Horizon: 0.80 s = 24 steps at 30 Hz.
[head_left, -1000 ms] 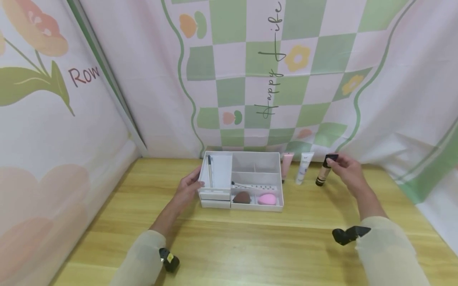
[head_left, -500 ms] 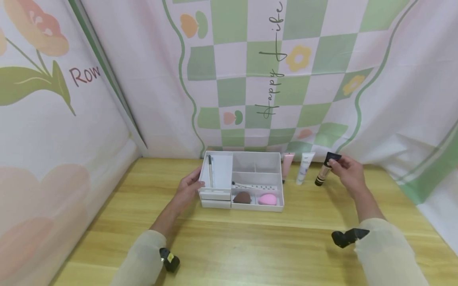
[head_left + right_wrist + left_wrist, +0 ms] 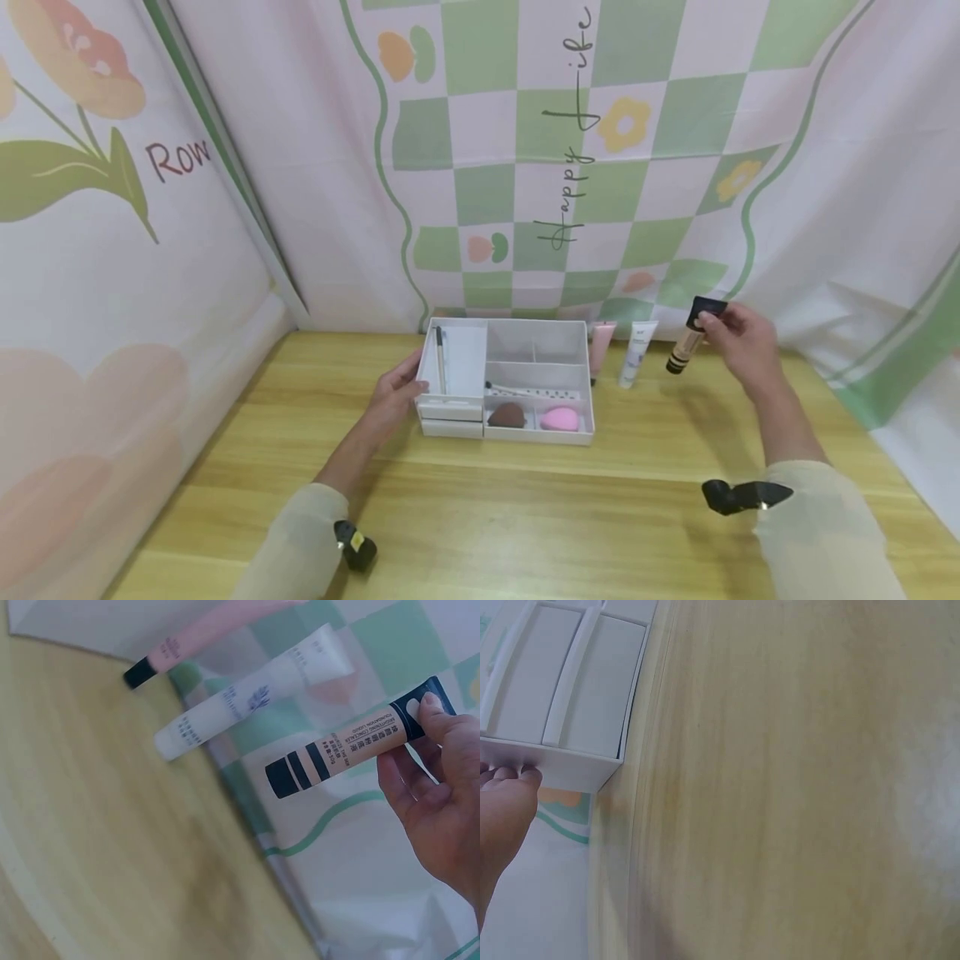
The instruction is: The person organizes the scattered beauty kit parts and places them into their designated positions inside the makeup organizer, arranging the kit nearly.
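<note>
My right hand point(image 3: 750, 346) pinches a beige foundation tube point(image 3: 360, 746) by its flat black end, thumb on the near face. The tube tilts, its black-banded cap pointing down and left, and hangs above the table. A white desk organizer point(image 3: 536, 327) stands at the back, and my left hand point(image 3: 393, 392) grips its left side, thumb at the edge. In the left wrist view the fingertips point(image 3: 531, 776) lie against its side wall. Right of the organizer, a pink tube point(image 3: 602, 346) and a white tube point(image 3: 637, 354) stand on their caps.
The organizer holds a dark-tipped pen-like stick point(image 3: 440, 358), a thin brush point(image 3: 517, 389), a brown makeup sponge point(image 3: 507, 415) and a pink one point(image 3: 560, 418). Two small drawers point(image 3: 452, 418) face front. A checked curtain point(image 3: 547, 192) hangs right behind the wooden table point(image 3: 525, 517).
My right hand has lifted the foundation tube off the table and moved it slightly right. The left hand, organizer and other tubes stay in place.
</note>
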Tool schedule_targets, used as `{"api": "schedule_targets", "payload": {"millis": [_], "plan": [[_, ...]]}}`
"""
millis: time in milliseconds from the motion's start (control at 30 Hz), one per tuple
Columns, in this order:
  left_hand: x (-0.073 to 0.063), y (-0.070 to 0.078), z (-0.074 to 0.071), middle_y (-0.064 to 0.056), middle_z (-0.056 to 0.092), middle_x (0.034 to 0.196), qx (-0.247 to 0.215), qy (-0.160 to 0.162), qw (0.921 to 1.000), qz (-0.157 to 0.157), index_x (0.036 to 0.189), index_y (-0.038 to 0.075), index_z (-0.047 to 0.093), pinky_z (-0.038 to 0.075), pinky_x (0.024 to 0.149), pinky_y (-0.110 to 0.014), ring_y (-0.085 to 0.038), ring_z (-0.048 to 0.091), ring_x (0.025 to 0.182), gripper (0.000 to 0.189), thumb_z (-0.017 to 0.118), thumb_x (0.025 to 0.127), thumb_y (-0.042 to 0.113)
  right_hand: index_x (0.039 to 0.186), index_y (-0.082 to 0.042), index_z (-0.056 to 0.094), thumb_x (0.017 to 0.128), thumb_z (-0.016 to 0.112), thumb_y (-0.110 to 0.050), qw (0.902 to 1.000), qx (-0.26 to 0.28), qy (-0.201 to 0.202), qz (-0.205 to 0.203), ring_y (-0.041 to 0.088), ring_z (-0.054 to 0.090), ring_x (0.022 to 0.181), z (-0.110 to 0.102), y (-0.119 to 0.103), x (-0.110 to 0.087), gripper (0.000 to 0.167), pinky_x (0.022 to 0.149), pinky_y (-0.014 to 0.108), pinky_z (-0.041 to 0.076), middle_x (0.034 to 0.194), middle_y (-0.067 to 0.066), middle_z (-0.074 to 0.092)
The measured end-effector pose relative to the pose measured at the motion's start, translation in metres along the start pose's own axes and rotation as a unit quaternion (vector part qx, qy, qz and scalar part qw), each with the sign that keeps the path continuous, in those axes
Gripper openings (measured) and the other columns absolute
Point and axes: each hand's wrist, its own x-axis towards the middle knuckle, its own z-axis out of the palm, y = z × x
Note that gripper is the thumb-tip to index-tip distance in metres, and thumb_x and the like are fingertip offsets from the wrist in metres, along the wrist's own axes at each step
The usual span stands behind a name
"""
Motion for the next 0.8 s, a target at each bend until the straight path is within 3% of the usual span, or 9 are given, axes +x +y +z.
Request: {"api": "schedule_targets", "payload": {"millis": [167, 367, 800], "plan": [[0.0, 0.001, 0.001, -0.017, 0.011, 0.172, 0.002, 0.001, 1.0, 0.0, 0.159, -0.004, 0.018, 0.02, 0.129, -0.039, -0.034, 0.012, 0.16, 0.068, 0.045, 0.097, -0.004, 0.096, -0.029, 0.068, 0.1, 0.06, -0.006, 0.9957, 0.092, 0.001, -0.012, -0.011, 0.068, 0.078, -0.001, -0.025, 0.002, 0.024, 0.073, 0.004, 0.057, 0.089, -0.025, 0.073], [-0.001, 0.001, 0.001, -0.018, 0.012, 0.171, 0.004, -0.001, 1.0, 0.004, 0.159, -0.004, 0.018, 0.021, 0.128, -0.038, -0.034, 0.012, 0.16, 0.067, 0.044, 0.098, -0.005, 0.095, -0.021, 0.072, 0.096, 0.061, 0.003, 0.9847, 0.161, -0.004, -0.068, -0.006, 0.071, 0.078, 0.007, -0.051, 0.003, 0.026, 0.073, 0.006, 0.058, 0.089, -0.017, 0.076], [0.0, 0.0, 0.0, -0.016, 0.012, 0.172, 0.009, 0.005, 0.9999, -0.005, 0.16, -0.002, 0.019, 0.019, 0.13, -0.041, -0.033, 0.012, 0.16, 0.066, 0.045, 0.099, -0.004, 0.094, -0.017, 0.073, 0.095, 0.063, 0.003, 0.9783, 0.163, -0.058, -0.115, -0.003, 0.071, 0.078, 0.039, -0.096, 0.006, 0.023, 0.075, 0.007, 0.059, 0.087, -0.013, 0.077]]}}
